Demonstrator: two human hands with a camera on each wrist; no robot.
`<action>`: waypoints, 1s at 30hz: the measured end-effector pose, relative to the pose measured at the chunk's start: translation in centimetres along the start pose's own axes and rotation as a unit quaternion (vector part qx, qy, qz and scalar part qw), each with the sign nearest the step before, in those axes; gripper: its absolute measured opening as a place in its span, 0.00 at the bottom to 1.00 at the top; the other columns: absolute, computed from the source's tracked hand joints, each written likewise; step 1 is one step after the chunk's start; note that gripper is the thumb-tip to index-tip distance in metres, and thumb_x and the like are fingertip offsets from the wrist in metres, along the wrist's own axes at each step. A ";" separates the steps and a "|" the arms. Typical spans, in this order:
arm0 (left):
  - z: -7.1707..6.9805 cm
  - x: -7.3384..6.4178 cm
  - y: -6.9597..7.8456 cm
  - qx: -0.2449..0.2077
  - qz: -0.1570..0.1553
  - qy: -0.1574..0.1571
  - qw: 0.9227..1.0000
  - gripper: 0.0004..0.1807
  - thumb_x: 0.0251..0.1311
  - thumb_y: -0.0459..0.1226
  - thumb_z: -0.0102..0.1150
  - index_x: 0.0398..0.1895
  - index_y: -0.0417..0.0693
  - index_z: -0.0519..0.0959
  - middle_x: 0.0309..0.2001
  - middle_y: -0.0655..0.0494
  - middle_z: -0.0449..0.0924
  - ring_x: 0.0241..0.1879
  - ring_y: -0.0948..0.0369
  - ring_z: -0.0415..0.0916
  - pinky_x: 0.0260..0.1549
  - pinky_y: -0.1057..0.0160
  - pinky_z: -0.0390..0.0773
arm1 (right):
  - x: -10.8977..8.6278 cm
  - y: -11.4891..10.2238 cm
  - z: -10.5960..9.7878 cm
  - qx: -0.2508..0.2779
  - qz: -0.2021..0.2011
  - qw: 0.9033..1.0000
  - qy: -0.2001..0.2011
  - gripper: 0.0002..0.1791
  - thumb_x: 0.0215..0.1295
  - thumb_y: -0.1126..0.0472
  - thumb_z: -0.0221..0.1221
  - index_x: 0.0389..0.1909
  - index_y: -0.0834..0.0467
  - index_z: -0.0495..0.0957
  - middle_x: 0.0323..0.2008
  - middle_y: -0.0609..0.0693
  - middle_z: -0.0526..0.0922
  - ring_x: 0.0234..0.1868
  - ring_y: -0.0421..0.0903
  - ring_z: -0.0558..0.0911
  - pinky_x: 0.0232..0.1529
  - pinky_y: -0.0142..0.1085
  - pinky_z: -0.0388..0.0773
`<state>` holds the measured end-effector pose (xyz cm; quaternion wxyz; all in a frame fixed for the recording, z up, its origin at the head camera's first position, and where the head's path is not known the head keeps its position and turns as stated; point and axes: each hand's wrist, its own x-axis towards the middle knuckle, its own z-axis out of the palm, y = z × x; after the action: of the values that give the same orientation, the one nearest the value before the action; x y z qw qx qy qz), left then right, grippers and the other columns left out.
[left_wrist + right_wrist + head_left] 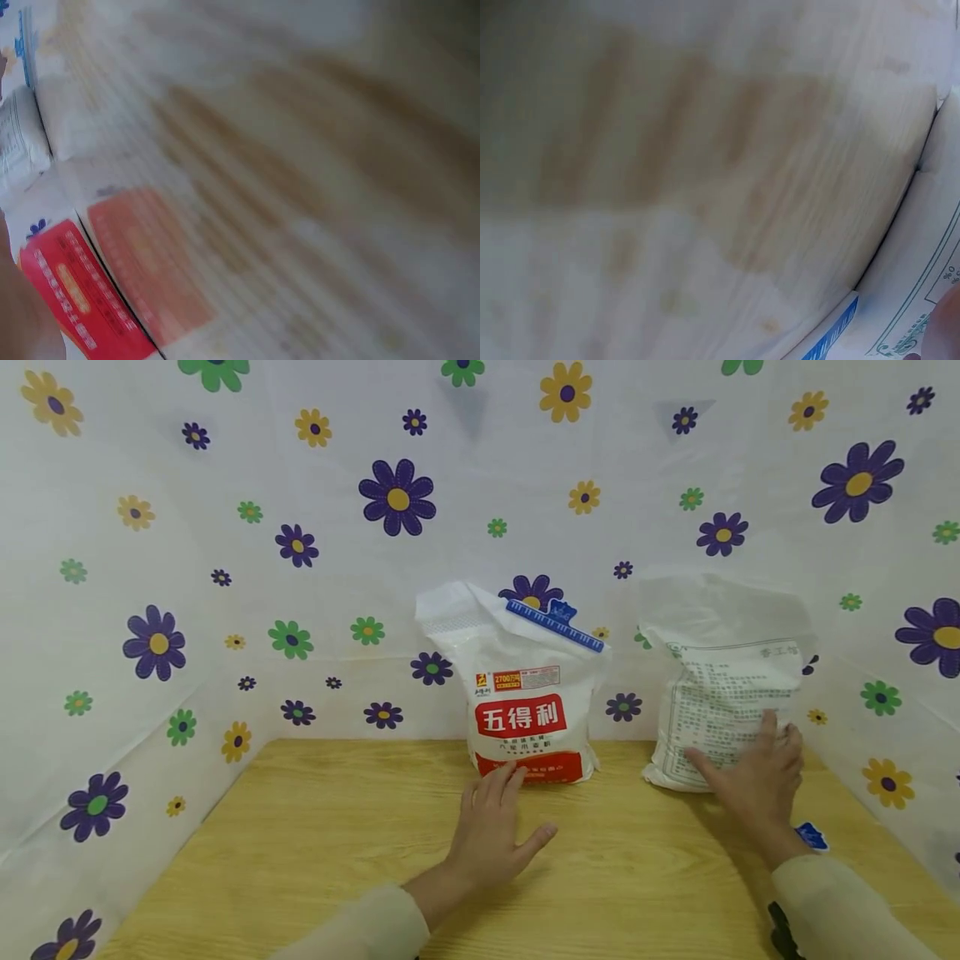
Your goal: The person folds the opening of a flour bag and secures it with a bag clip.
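The fingers [492, 785] of the left hand [489, 837] extend, thumb spread, before the red-labelled bag [525, 681]; the right hand [759, 785] spreads its own before the printed bag [723, 685]. I cannot confirm contact. Both hands reach forward; the bags stand upright, long axes near vertical, centre and right on the far worktop [330, 843].

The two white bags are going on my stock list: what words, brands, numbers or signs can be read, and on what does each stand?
"五得利": red band on the left bag.
"2700万吨": small red label above that band.
"%", apparently: right bag, in the right wrist view.
Too small or blurred: the left bag's other lines and lower red panel, the right bag's remaining print, any marks on the blue clip.
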<state>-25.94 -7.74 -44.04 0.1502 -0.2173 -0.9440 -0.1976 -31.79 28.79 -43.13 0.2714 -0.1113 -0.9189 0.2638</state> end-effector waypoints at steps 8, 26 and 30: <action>0.8 0.3 1.2 0.004 0.025 0.004 1.000 0.43 0.67 0.62 0.50 0.75 0.44 0.58 0.73 0.48 0.60 0.73 0.50 0.56 0.68 0.35 0.54 | 0.8 0.1 0.6 -0.004 -0.107 0.993 0.049 0.69 0.46 0.23 0.64 0.80 0.46 0.37 0.76 0.68 0.25 0.76 0.73 0.35 0.64 0.77 0.46; 1.3 0.7 1.3 0.023 0.029 -0.018 0.999 0.45 0.67 0.64 0.47 0.77 0.47 0.55 0.75 0.49 0.57 0.74 0.52 0.53 0.70 0.38 0.54 | 5.9 -3.5 -1.0 -0.097 -0.266 0.954 0.102 0.42 0.59 0.40 0.62 0.65 0.63 0.62 0.60 0.64 0.64 0.67 0.65 0.57 0.65 0.69 0.43; 1.4 0.7 1.4 0.016 0.026 -0.034 0.999 0.45 0.67 0.65 0.47 0.78 0.48 0.54 0.77 0.51 0.55 0.76 0.52 0.52 0.72 0.40 0.51 | 6.2 -3.9 -0.7 -0.091 -0.302 0.940 0.130 0.22 0.71 0.50 0.57 0.46 0.67 0.68 0.45 0.65 0.71 0.51 0.65 0.66 0.54 0.63 0.56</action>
<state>-26.19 -5.76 -44.57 0.1261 -0.2456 -0.9457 -0.1713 -36.77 27.94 -37.77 0.4444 0.1134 -0.8861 0.0675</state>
